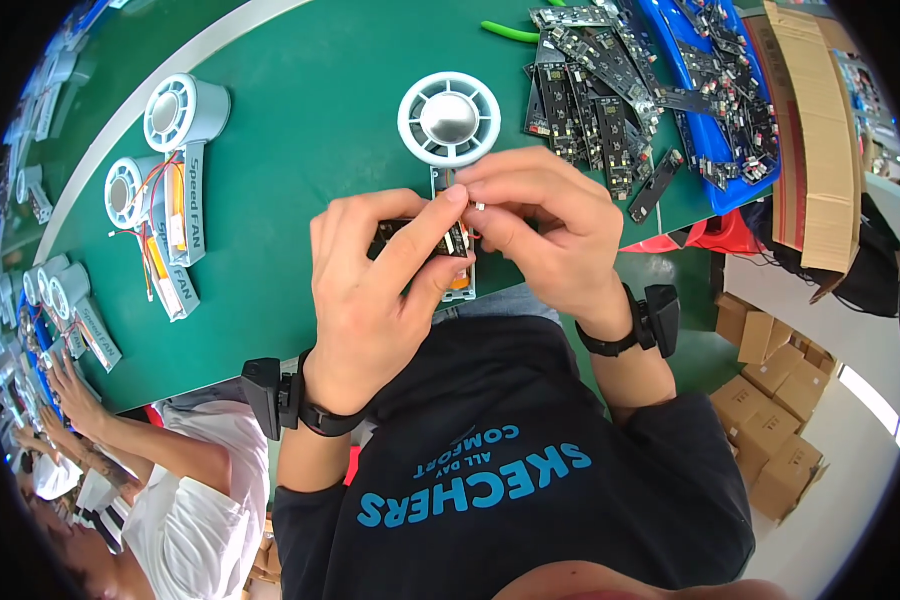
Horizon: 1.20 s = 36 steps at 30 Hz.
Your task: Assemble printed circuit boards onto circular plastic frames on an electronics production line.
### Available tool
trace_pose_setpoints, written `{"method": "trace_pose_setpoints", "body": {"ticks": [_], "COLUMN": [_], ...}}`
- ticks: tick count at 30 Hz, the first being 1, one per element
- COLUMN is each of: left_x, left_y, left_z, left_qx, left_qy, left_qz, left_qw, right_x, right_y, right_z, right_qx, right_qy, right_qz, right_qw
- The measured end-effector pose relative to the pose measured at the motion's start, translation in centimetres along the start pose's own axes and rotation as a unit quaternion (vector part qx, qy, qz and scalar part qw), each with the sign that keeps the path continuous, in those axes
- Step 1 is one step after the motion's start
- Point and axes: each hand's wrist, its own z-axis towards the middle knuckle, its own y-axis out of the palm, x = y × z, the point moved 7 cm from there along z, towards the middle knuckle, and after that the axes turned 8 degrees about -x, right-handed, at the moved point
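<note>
Right in front of me on the green table lies a pale handheld fan (450,118), its round head away from me and its open handle running back under my hands. My left hand (375,285) grips a small black circuit board (454,242) between thumb and fingers, above the handle. Fingertips of my right hand (553,228) pinch a tiny white wire connector (480,206) close to the board's edge. Part of an orange battery and some wire show in the handle; my fingers hide the rest. Whether the connector touches the board, I cannot tell.
Several open fans (185,115) with loose wires lie at the left. Black circuit boards (595,100) are heaped at the far right, beside a blue tray (765,178) of more boards and a cardboard box (815,140). At the left, a co-worker's hands (80,400) reach over the table.
</note>
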Motion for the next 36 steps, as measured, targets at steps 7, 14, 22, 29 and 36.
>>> {"method": "trace_pose_setpoints", "body": {"ticks": [7, 14, 22, 29, 36], "left_x": [-0.5, -1.6, -1.3, -0.9, 0.9], "left_y": [-0.6, -0.7, -0.9, -1.1, -1.2], "left_z": [0.1, 0.5, 1.5, 1.8, 1.8], "left_qx": [-0.019, -0.020, -0.036, -0.029, 0.015], "left_qy": [-0.005, 0.013, 0.034, 0.067, 0.127], "left_qz": [0.006, -0.024, -0.020, -0.001, 0.124], "left_qw": [1.000, 0.999, 0.999, 0.997, 0.984], "right_x": [1.1, 1.1, 1.1, 0.0, -0.8], "right_y": [0.1, 0.6, 0.0, -0.3, -0.4], "right_z": [-0.2, 0.1, 0.4, 2.0, 2.1], "right_qx": [-0.036, -0.067, -0.100, -0.149, -0.108], "right_qy": [0.179, 0.254, 0.308, 0.306, 0.293], "right_qz": [0.170, 0.197, 0.221, 0.164, 0.109], "right_qw": [0.968, 0.944, 0.920, 0.926, 0.944]}}
